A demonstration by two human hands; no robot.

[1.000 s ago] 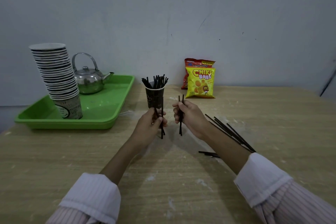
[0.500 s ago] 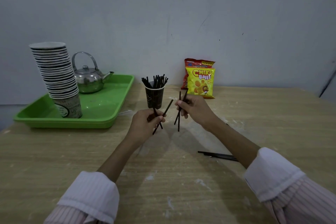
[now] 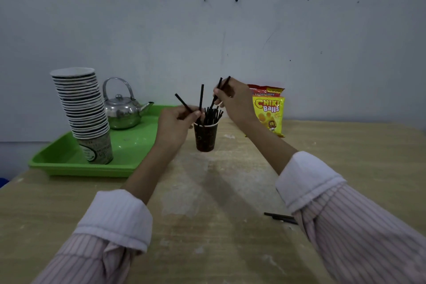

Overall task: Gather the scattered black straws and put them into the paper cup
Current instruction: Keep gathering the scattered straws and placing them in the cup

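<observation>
Fingers [image 3: 196, 113] pinch straws [image 3: 201, 99] near "CHIKI Balls" [image 3: 268, 113]

**Inspection: clothing and visible body parts**

Left sleeve [image 3: 96, 244]: long shirt sleeve, pale pink with fine darker vertical pinstripes. The cuff [image 3: 115, 217] is turned back, showing a plain whitish lining, and forms a thick, rounded band. Fabric creases gather just below the fold.

Right sleeve [image 3: 368, 235]: same pinstriped pale pink cloth. Its cuff [image 3: 309, 180] is likewise folded back, plain whitish, with a flatter, squarer edge.

Forearms: bare from the cuffs to the wrists on both sides.

Left hand [image 3: 177, 124] and right hand [image 3: 232, 101]: bare; no gloves, rings, watch or bands visible. Fingernail detail cannot be made out.
</observation>
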